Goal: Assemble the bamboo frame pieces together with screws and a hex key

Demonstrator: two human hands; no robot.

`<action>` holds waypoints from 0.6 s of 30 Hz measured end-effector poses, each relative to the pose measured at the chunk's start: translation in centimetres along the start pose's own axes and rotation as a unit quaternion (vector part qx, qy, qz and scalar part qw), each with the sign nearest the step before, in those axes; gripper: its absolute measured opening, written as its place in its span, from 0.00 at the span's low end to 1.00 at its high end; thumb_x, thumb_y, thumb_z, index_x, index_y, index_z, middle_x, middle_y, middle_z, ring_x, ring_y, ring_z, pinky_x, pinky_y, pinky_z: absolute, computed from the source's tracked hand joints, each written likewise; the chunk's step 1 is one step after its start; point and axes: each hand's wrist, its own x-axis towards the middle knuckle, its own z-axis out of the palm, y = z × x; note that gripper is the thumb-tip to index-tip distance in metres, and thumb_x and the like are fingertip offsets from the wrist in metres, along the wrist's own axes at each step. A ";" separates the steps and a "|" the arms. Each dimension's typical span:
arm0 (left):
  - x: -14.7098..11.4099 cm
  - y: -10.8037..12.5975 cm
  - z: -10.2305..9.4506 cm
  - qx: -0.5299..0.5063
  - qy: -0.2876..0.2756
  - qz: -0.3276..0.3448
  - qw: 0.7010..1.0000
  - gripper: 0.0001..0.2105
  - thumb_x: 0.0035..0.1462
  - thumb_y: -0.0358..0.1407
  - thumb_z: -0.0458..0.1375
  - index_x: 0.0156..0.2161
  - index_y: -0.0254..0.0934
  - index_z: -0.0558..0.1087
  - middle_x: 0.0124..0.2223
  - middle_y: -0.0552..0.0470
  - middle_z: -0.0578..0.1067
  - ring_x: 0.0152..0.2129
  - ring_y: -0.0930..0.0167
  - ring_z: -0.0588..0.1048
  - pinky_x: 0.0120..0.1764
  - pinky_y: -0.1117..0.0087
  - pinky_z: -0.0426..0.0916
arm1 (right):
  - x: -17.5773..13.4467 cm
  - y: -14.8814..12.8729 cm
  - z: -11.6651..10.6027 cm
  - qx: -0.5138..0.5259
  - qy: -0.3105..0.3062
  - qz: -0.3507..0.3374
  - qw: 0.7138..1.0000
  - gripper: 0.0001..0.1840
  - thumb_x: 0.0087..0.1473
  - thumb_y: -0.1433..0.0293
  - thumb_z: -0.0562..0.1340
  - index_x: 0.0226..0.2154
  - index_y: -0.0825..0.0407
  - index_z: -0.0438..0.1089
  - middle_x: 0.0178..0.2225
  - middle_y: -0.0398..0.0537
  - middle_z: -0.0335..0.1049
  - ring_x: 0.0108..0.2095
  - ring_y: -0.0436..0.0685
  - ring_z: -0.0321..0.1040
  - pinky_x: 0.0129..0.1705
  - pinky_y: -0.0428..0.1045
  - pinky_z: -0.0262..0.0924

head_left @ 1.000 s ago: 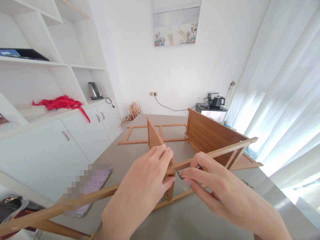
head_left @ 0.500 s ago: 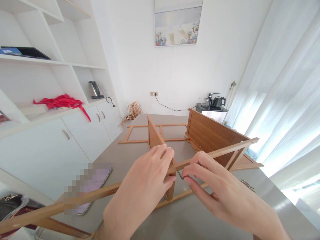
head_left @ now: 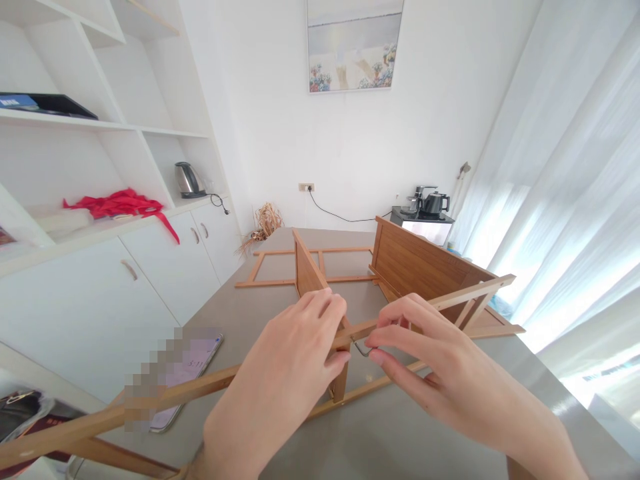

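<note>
Two hands on it: left hand [head_left: 295, 373] grips the wooden rail [head_left: 200, 387] at the joint, right hand [head_left: 430, 373] pinches a small hex key [head_left: 361, 348] set into it. Looks like bolt-tightening; another turn needs the rail held steady. One brown panel [head_left: 420, 270] at 1 o'clock, one phone [head_left: 185, 380] at 9 on the worktop [head_left: 380, 440].

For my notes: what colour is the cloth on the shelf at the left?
Red. The cloth shows clearly in the head view.
</note>
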 end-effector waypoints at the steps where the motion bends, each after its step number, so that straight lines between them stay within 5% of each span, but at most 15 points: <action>1: 0.0 0.0 0.0 0.002 0.001 0.000 1.000 0.17 0.60 0.30 0.62 0.51 0.45 0.63 0.56 0.51 0.72 0.51 0.61 0.75 0.46 0.57 0.74 | 0.0 0.0 -0.1 -0.005 -0.005 -0.005 1.000 0.07 0.69 0.69 0.56 0.43 0.46 0.71 0.42 0.48 0.67 0.42 0.56 0.66 0.41 0.51 0.63; 9: 0.2 0.2 -0.1 -0.004 -0.001 -0.004 1.000 0.16 0.59 0.28 0.61 0.48 0.45 0.63 0.56 0.52 0.72 0.53 0.60 0.74 0.47 0.55 0.74 | -0.2 -0.6 0.6 -0.020 -0.121 0.048 0.991 0.14 0.72 0.70 0.49 0.35 0.48 0.64 0.31 0.41 0.68 0.32 0.53 0.65 0.33 0.50 0.57; 18: 0.0 0.1 -0.1 -0.002 0.003 0.000 1.000 0.16 0.60 0.29 0.62 0.48 0.45 0.63 0.54 0.52 0.73 0.52 0.61 0.75 0.46 0.57 0.74 | -0.2 -0.7 0.6 0.004 -0.088 0.034 0.996 0.13 0.72 0.69 0.48 0.44 0.47 0.67 0.37 0.44 0.70 0.38 0.55 0.68 0.39 0.52 0.60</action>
